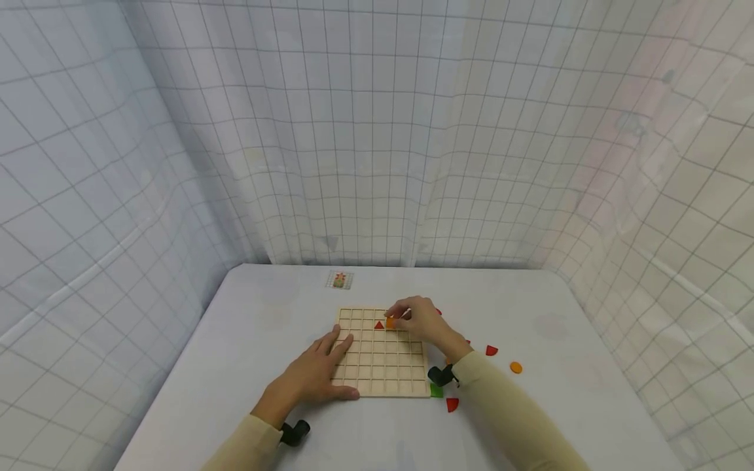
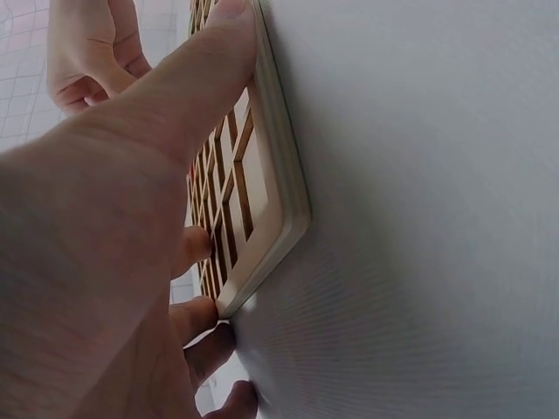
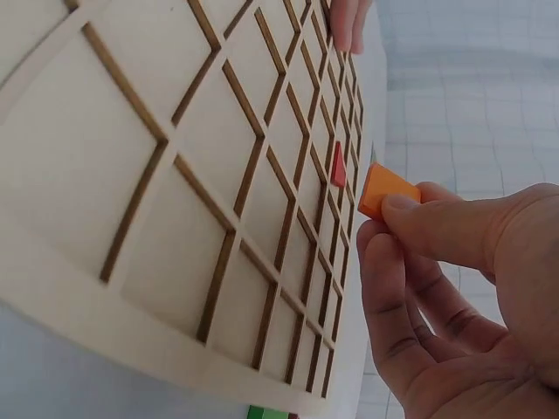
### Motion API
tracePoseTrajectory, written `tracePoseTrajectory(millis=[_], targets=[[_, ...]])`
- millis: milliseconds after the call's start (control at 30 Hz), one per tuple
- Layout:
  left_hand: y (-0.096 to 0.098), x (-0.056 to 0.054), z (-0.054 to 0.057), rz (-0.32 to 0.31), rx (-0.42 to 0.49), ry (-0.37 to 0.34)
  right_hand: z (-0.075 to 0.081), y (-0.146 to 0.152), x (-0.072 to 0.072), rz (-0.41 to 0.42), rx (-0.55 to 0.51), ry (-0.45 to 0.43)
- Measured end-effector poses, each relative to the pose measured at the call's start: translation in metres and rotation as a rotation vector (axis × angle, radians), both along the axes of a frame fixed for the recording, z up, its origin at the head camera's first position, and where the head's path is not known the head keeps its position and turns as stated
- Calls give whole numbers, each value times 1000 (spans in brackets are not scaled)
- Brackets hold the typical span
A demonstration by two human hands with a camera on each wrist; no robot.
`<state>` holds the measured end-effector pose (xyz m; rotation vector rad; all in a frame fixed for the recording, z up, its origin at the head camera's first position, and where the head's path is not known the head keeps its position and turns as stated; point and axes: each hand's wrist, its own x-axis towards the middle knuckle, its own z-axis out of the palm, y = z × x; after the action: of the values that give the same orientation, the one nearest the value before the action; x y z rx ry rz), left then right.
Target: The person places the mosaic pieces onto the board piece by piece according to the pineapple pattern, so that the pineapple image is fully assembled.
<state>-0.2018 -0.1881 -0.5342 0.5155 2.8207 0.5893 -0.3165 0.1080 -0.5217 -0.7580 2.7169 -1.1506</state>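
Observation:
A light wooden board [image 1: 377, 371] divided into square cells by raised strips lies on the white table. My left hand [image 1: 315, 373] rests along its left edge with fingers spread, and the thumb [image 2: 210, 65] lies on the near rim. Between thumb and fingertips, my right hand [image 1: 423, 320] pinches an orange square tile [image 3: 389, 188] over the far part of the board. A red triangle tile [image 1: 379, 325] sits in a cell just left of the orange one.
A small printed card [image 1: 340, 281] lies beyond the board. To the right are loose pieces: a red quarter-circle [image 1: 491, 350], an orange disc [image 1: 516, 367], a green piece [image 1: 436, 390] at the board's near right corner and another red quarter-circle [image 1: 452, 404]. Grid-patterned curtains [image 1: 377, 144] enclose the table.

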Motion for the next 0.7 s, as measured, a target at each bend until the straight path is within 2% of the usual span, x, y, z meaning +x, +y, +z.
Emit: tracePoseTrajectory(millis=[267, 467, 700], targets=[[0, 0, 1, -13, -3, 2, -4, -14, 0, 43, 32, 34], [0, -3, -3, -18, -12, -1, -8, -21, 2, -5, 52, -5], [0, -2, -6, -25, -17, 7, -17, -23, 0, -28, 57, 2]])
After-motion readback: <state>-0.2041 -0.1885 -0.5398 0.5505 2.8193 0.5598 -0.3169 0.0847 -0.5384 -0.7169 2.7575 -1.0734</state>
